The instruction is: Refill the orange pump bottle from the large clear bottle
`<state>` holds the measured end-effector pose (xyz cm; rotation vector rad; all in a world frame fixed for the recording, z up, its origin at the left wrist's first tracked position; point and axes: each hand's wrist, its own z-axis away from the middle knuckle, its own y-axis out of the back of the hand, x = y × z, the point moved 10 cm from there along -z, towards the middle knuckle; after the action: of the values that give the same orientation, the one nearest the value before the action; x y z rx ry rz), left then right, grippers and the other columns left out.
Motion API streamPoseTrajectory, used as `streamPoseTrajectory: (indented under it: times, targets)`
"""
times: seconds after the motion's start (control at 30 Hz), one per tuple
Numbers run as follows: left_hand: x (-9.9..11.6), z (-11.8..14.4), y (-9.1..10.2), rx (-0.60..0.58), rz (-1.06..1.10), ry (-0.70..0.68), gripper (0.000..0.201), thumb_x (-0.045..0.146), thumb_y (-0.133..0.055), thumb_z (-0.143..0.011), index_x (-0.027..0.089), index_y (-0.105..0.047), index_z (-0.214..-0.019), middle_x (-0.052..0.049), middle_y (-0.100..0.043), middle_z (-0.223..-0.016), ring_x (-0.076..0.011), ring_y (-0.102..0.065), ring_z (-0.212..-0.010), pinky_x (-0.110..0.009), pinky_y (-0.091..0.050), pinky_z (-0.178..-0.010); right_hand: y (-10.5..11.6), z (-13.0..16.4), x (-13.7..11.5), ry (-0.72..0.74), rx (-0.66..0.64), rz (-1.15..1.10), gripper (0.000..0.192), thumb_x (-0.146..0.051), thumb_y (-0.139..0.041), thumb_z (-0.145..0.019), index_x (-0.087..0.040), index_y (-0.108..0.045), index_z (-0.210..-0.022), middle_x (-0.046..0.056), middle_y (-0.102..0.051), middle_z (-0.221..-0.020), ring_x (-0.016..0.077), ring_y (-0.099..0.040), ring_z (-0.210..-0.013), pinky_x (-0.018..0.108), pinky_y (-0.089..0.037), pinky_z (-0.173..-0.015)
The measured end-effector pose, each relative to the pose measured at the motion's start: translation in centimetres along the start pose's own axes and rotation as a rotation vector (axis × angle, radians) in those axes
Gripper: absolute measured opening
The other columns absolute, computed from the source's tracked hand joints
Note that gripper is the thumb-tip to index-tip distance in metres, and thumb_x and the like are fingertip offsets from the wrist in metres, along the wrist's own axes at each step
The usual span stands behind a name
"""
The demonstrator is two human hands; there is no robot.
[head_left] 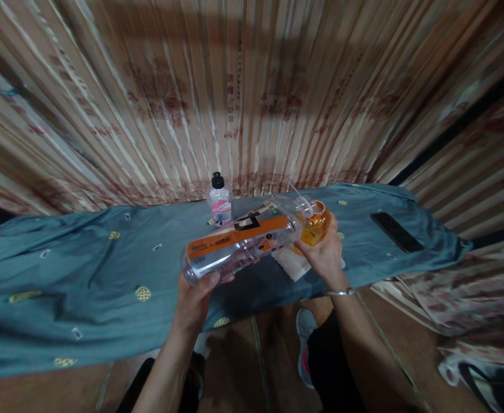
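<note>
This looks like a room in a home, not a workshop or a lab. Long striped curtains (252,97) with a faded reddish pattern hang across the whole back. A low surface is covered by a teal cloth (84,275) with small yellow embroidered motifs. On it lie a dark phone (396,232) and a small bottle with a black cap (219,201). The floor (243,355) has brown tiles.

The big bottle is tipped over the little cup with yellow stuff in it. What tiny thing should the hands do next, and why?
Probably tip the big bottle back up a little. The left hand holds its base and it lies almost flat, mouth at the small cup in the right hand. The cup already looks nearly full of amber liquid, so easing off should avoid a spill on the blue cloth.
</note>
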<state>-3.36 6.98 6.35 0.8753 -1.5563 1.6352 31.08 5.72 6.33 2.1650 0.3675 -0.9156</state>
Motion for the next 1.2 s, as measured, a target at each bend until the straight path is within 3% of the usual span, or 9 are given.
streamPoseTrajectory:
  times: [0.3, 0.63, 0.9, 1.03, 1.13, 1.2]
  targets:
    - [-0.9, 0.1, 0.3, 0.024, -0.008, 0.04, 0.077, 0.036, -0.106, -0.052, 0.023, -0.074, -0.121, -0.008, -0.084, -0.112, -0.0288, -0.083, -0.091, -0.034, -0.072, -0.062, 0.2, -0.2, -0.2, -0.004, -0.005, -0.004, 0.113, -0.08, -0.081, -0.069, -0.017, -0.043, -0.154, 0.022, -0.07, -0.145, 0.0424, -0.071, -0.131, 0.061, -0.058, -0.11]
    - [-1.1, 0.0, 0.3, -0.03, -0.022, 0.022, 0.061, 0.037, -0.104, -0.06, 0.027, -0.08, -0.115, -0.005, -0.086, -0.111, -0.0273, -0.084, -0.093, -0.032, -0.072, -0.065, 0.2, -0.1, -0.3, -0.001, -0.019, -0.01, 0.111, -0.08, -0.081, -0.071, -0.017, -0.044, -0.154, 0.022, -0.072, -0.142, 0.0423, -0.073, -0.128, 0.059, -0.06, -0.107]
    - [-0.8, -0.2, 0.3, -0.002, -0.055, 0.001, 0.064, 0.038, -0.104, -0.054, 0.02, -0.079, -0.11, -0.009, -0.085, -0.104, -0.0252, -0.08, -0.087, -0.032, -0.07, -0.065, 0.2, -0.2, 0.1, 0.002, -0.002, 0.013, 0.11, -0.079, -0.08, -0.072, -0.018, -0.043, -0.155, 0.021, -0.072, -0.142, 0.0415, -0.073, -0.126, 0.057, -0.06, -0.105]
    - [-0.7, -0.1, -0.2, -0.056, -0.085, -0.018, 0.066, 0.037, -0.1, -0.06, 0.021, -0.075, -0.119, -0.012, -0.082, -0.12, -0.0316, -0.08, -0.105, -0.042, -0.071, -0.084, 0.2, -0.3, 0.3, -0.032, -0.005, -0.004, 0.111, -0.081, -0.078, -0.071, -0.018, -0.043, -0.155, 0.022, -0.071, -0.143, 0.0419, -0.073, -0.127, 0.056, -0.06, -0.103]
    - [-0.7, -0.1, -0.1, -0.062, -0.08, -0.044, 0.07, 0.035, -0.1, -0.061, 0.023, -0.072, -0.125, -0.012, -0.08, -0.131, -0.0354, -0.075, -0.125, -0.048, -0.062, -0.109, 0.2, -0.2, 0.2, -0.054, -0.017, 0.0, 0.113, -0.081, -0.08, -0.069, -0.017, -0.043, -0.155, 0.022, -0.072, -0.142, 0.0424, -0.074, -0.125, 0.056, -0.061, -0.103]
    - [-0.8, -0.1, 0.2, -0.049, -0.071, -0.055, 0.072, 0.034, -0.1, -0.061, 0.024, -0.072, -0.125, -0.012, -0.079, -0.133, -0.0361, -0.073, -0.13, -0.049, -0.057, -0.116, 0.2, -0.2, 0.0, -0.054, -0.016, 0.005, 0.112, -0.08, -0.081, -0.069, -0.018, -0.043, -0.155, 0.021, -0.072, -0.142, 0.0422, -0.074, -0.125, 0.057, -0.061, -0.103]
